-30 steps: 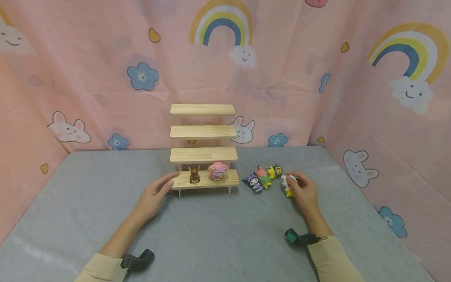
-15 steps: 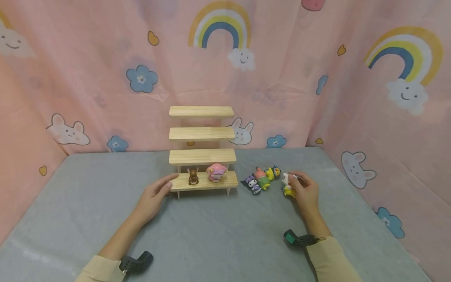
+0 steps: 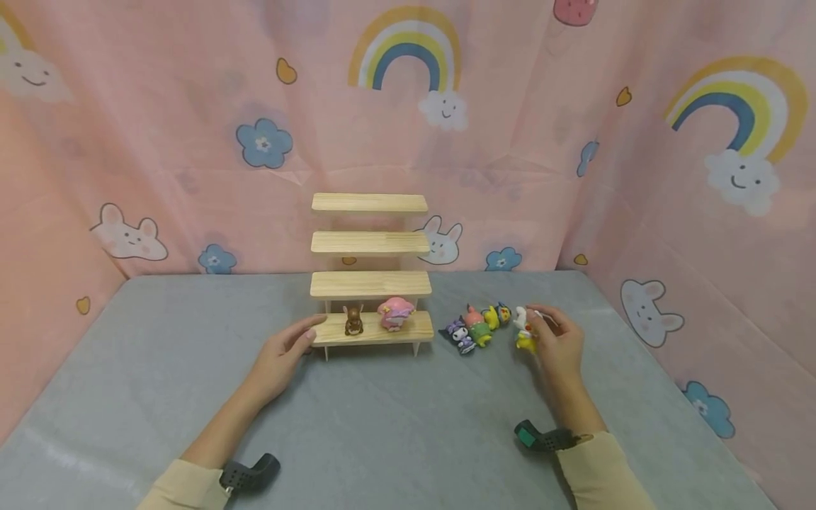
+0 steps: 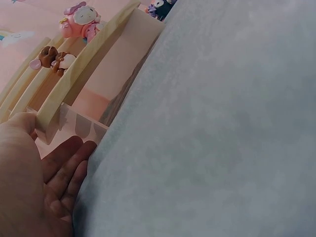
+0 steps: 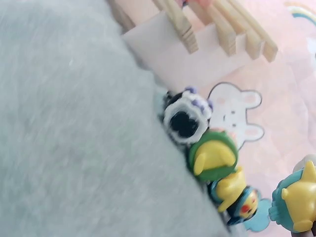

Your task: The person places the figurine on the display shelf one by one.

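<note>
A wooden stepped display shelf (image 3: 371, 285) stands on the grey table. My left hand (image 3: 280, 358) grips the left end of its lowest board, thumb along the near edge; in the left wrist view its lower fingers curl loosely beneath the board. A brown eared figurine (image 3: 353, 321) and a pink-hooded figurine (image 3: 395, 314) stand on that board. To the right, my right hand (image 3: 559, 347) pinches a white-headed figurine (image 3: 525, 331) with a yellow lower part. Its teal and yellow underside (image 5: 296, 200) shows in the right wrist view, where the fingers are almost wholly out of frame.
Beside the shelf's right end several figurines lie close together: a purple and black one (image 3: 459, 336), a pink and green one (image 3: 477, 326), and a yellow and blue one (image 3: 496, 315). A pink printed curtain (image 3: 497, 142) hangs behind the table (image 3: 395, 432).
My right hand has lifted slightly and shifted a little right with the white-headed figurine, away from the others. The left hand keeps its place on the shelf. The head view has moved a little.
</note>
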Action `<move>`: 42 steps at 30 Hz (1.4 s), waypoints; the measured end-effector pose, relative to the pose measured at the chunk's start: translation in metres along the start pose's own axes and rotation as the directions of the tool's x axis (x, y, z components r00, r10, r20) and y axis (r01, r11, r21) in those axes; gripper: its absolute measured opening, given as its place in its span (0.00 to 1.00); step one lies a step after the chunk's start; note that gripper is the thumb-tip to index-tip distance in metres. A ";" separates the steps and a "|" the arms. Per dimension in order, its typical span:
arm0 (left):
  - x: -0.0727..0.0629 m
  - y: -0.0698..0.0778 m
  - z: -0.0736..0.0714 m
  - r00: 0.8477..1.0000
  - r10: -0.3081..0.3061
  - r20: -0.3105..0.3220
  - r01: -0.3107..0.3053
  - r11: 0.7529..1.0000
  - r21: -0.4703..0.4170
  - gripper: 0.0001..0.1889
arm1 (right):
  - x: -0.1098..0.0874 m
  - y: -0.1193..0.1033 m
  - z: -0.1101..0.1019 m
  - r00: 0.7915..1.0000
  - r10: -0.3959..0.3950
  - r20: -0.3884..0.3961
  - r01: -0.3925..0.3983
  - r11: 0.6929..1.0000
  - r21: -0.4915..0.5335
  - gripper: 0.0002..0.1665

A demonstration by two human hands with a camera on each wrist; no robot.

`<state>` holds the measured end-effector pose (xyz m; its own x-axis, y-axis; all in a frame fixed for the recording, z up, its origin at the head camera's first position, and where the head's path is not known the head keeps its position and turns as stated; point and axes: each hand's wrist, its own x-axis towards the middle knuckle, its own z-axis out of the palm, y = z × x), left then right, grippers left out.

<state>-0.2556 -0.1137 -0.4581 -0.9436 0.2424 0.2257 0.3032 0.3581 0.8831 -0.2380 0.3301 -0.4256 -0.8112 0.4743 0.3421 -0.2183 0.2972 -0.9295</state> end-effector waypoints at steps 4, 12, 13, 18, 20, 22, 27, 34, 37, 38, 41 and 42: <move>0.000 0.000 0.000 1.000 0.004 -0.004 -0.004 1.000 0.007 0.21 | 0.000 -0.010 0.001 0.999 -0.040 0.002 0.040 0.999 -0.002 0.08; 0.001 -0.002 0.000 1.000 0.009 0.000 -0.009 1.000 -0.003 0.21 | -0.001 -0.024 0.002 0.993 -0.116 0.017 0.115 0.993 0.019 0.08; 0.001 -0.002 0.000 1.000 0.009 0.001 -0.009 1.000 -0.006 0.21 | -0.001 -0.026 0.002 0.992 -0.123 0.021 0.122 0.992 0.017 0.08; 0.001 -0.002 0.000 1.000 0.011 0.007 -0.011 1.000 -0.017 0.21 | -0.004 -0.038 0.003 0.986 -0.159 0.044 0.159 0.987 0.008 0.12; 0.001 -0.002 0.000 1.000 0.009 0.010 -0.009 1.000 -0.016 0.21 | -0.006 -0.043 0.004 0.985 -0.167 0.053 0.167 0.986 0.000 0.14; 0.000 -0.002 0.000 1.000 0.009 0.009 -0.008 1.000 -0.014 0.21 | -0.007 -0.048 0.005 0.982 -0.180 0.062 0.181 0.984 0.000 0.14; 0.000 -0.001 0.000 1.000 0.005 0.003 -0.005 1.000 -0.011 0.21 | -0.010 -0.061 0.007 0.968 -0.232 0.091 0.231 0.973 0.018 0.12; 0.001 0.000 -0.001 1.000 0.009 0.006 -0.009 1.000 -0.006 0.21 | -0.014 -0.076 0.016 0.927 -0.340 0.156 0.325 0.939 0.114 0.09; 0.001 -0.001 0.000 1.000 0.009 0.002 -0.009 1.000 -0.011 0.21 | -0.015 -0.084 0.021 0.918 -0.359 0.170 0.338 0.931 0.136 0.09; 0.001 -0.001 0.000 1.000 0.007 0.001 -0.007 1.000 -0.014 0.21 | -0.014 -0.087 0.023 0.916 -0.362 0.172 0.338 0.928 0.156 0.09; 0.001 -0.001 0.001 1.000 -0.002 -0.006 0.002 1.000 -0.017 0.21 | -0.013 -0.096 0.030 0.907 -0.380 0.179 0.338 0.914 0.226 0.09; 0.001 -0.001 0.001 1.000 -0.002 -0.007 0.002 1.000 -0.018 0.21 | -0.013 -0.099 0.032 0.904 -0.386 0.182 0.336 0.907 0.255 0.09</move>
<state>-0.2563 -0.1128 -0.4590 -0.9452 0.2348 0.2269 0.2989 0.3425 0.8907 -0.2237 0.2680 -0.3425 -0.7482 0.1632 0.6431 -0.6087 0.2171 -0.7631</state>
